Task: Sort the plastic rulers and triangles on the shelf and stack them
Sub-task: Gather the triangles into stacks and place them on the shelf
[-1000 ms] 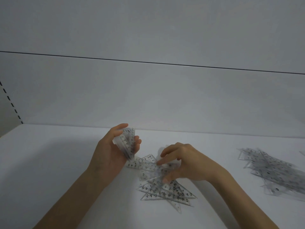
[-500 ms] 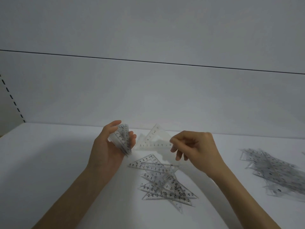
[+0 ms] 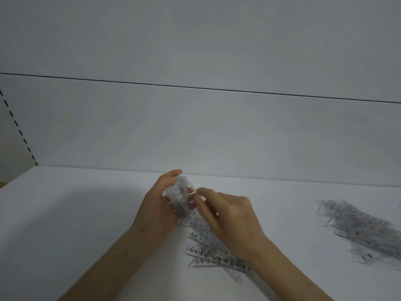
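Note:
My left hand [image 3: 157, 207] grips a stack of clear plastic triangles [image 3: 180, 197], held on edge above the shelf. My right hand [image 3: 227, 216] reaches across to that stack, its blurred fingertips at the stack's right side; whether it still pinches a triangle is hidden by the blur. Below both hands a loose pile of clear triangles with black numbers [image 3: 208, 253] lies flat on the white shelf [image 3: 65, 224].
A second heap of clear rulers and triangles [image 3: 364, 231] lies at the right side of the shelf. The white back panel [image 3: 195, 131] rises behind, with a slotted upright [image 3: 17, 127] at the far left.
My right hand lifted one triangle from the loose pile, then carried it left to the stack in my left hand. The left hand stayed about where it was.

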Motion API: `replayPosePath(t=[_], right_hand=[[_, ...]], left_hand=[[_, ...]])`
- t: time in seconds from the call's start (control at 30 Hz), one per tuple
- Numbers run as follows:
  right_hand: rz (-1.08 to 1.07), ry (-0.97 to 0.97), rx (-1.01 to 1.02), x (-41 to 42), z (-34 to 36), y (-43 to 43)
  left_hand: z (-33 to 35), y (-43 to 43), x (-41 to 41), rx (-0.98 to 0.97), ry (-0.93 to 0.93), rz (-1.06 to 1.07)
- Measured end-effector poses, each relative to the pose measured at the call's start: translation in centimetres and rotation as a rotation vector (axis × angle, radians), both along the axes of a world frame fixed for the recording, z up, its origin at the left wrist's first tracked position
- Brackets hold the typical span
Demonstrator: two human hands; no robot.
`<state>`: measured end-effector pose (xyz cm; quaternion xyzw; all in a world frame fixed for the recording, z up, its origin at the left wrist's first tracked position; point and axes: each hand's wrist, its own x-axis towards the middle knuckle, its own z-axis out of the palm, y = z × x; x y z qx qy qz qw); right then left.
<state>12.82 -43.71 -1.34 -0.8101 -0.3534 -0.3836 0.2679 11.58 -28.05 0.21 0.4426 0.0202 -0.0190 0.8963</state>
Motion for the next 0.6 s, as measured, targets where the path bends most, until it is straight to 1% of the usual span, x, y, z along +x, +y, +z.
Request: replayPosePath(t=[0.07,0.13,0.23,0.33,0.4,0.43,0.5,0.53,0.6], right_hand=[[0.029,-0.061,-0.079,-0.3,-0.2,0.6],[0.045,-0.108,-0.12,-0.5,-0.2,0.8],[0.093,-0.087,-0.142,-0.5,-0.3,0.6],[0.151,0.06,-0.134,-0.6,-0.1,0.3],[0.167,0.271,-0.069,-0.5,0.5,-0.3],[0.152,0.369,-0.007,-0.1,0.9,-0.8],[0.046,0.455,0.08,1.0,1.4,-2.4],[-0.019,0.484,0.051,1.6,1.6,-3.4],[-0.069,0.584,-0.114,2.4,1.7,-5.0]], left_hand=[[-0.1,0.0,0.0,0.028,0.002,-0.026],[-0.1,0.1,0.1,-0.009,0.008,-0.049],[0.0,0.4,0.0,-0.035,-0.014,-0.077],[-0.2,0.5,0.1,0.002,-0.028,-0.097],[-0.2,0.5,0.1,0.006,-0.034,-0.077],[-0.1,0.4,0.2,-0.021,-0.03,-0.058],[0.1,0.6,0.4,-0.095,-0.008,-0.011],[0.1,0.7,0.5,-0.113,0.004,0.018],[0.2,1.1,0.6,-0.123,0.018,0.069]])
